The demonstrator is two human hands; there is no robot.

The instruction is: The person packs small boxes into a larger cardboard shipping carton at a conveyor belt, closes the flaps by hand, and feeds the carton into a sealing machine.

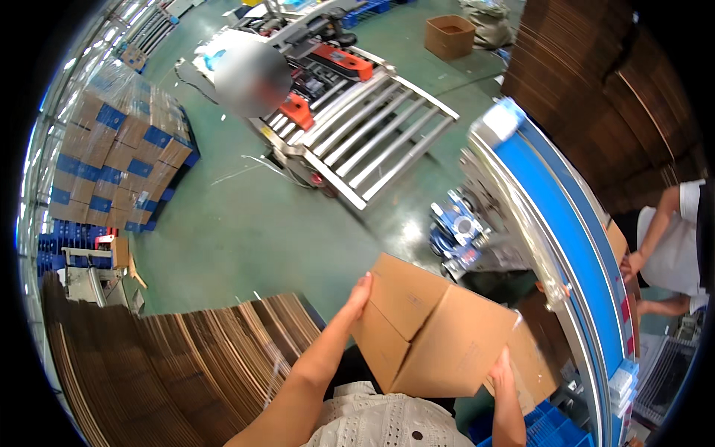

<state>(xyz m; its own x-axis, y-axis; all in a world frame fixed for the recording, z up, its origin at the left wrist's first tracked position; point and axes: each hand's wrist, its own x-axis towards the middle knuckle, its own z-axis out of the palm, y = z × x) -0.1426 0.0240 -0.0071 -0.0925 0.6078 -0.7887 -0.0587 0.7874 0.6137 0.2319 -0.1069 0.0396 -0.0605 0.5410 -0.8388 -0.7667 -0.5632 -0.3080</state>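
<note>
A brown cardboard box (462, 339) is held up in front of my body, tilted, with its flaps folded over and a dark gap between their edges. My left hand (360, 293) is closed on its far left edge, fingertips hidden behind the board. On the right side, my right hand (502, 368) grips the box near its lower right edge, fingers partly out of sight. Another brown cardboard piece (532, 370) shows just right of that hand; whether it is a flap of the same box I cannot tell.
Stacked flat cartons (208, 346) stand at lower left. A blue conveyor belt (555, 197) curves along the right, with another person's hand (631, 264) beyond it. Ahead are a roller conveyor (383, 130) and an open carton (450, 37); a wrapped pallet load (112, 160) stands left.
</note>
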